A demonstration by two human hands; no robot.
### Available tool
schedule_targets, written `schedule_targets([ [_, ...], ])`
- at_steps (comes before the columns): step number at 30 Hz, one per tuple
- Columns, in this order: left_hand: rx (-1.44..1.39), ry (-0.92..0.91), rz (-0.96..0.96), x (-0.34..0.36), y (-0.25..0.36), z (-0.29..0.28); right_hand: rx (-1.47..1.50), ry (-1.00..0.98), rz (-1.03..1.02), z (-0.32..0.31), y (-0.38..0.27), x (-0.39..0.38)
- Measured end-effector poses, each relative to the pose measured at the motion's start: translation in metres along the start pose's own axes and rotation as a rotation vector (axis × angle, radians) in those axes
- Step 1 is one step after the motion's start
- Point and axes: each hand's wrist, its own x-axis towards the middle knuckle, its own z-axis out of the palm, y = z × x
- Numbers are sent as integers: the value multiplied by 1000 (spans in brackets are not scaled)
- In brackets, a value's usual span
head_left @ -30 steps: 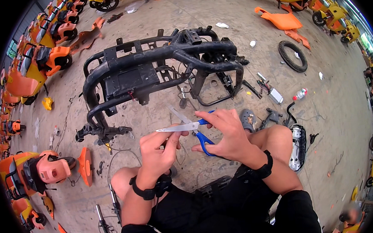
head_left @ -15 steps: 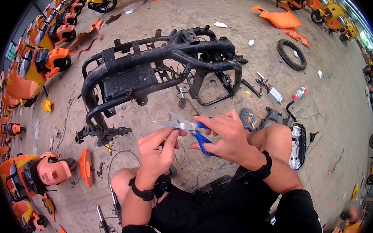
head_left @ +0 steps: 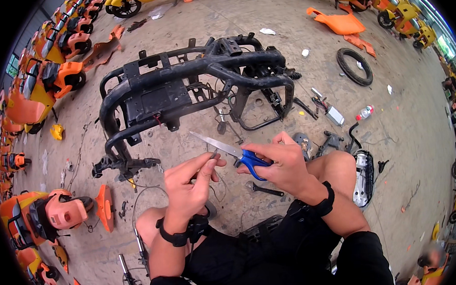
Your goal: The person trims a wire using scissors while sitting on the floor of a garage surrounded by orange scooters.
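Note:
Scissors with blue handles [head_left: 255, 164] and silver blades are in my right hand [head_left: 282, 168], closed, the blades angled up to the left. Just below the blades, my left hand [head_left: 188, 181] pinches a short dark piece of thin wire [head_left: 213, 156] between thumb and forefinger. Beyond both hands stands a black tubular scooter frame [head_left: 156, 74] with loose wires. A dark wrench [head_left: 265, 190] lies on the floor beneath my right hand.
Scooters [head_left: 37, 102] line both sides. Around me lie a tire [head_left: 344, 62], orange panels [head_left: 338, 23], a silver box [head_left: 335, 116], a plastic bottle [head_left: 364, 112], a battery-like silver part [head_left: 365, 178] and tools [head_left: 123, 269]. A blurred person [head_left: 431, 258] shows at lower right.
The scissors have gone from spread blades to closed, with my right thumb drawn up toward the fingers. My left hand has moved slightly left, and the wrench now shows below.

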Motion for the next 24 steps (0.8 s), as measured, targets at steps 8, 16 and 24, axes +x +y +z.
schedule_targets([
  [8, 37, 2, 51, -2, -1, -3, 450, 122, 808, -28, 6, 20],
  [16, 69, 26, 47, -1, -1, 5, 341, -141, 369, -19, 12, 10],
  [24, 192, 134, 39, 0, -1, 6, -10, -157, 58, -21, 0, 11],
])
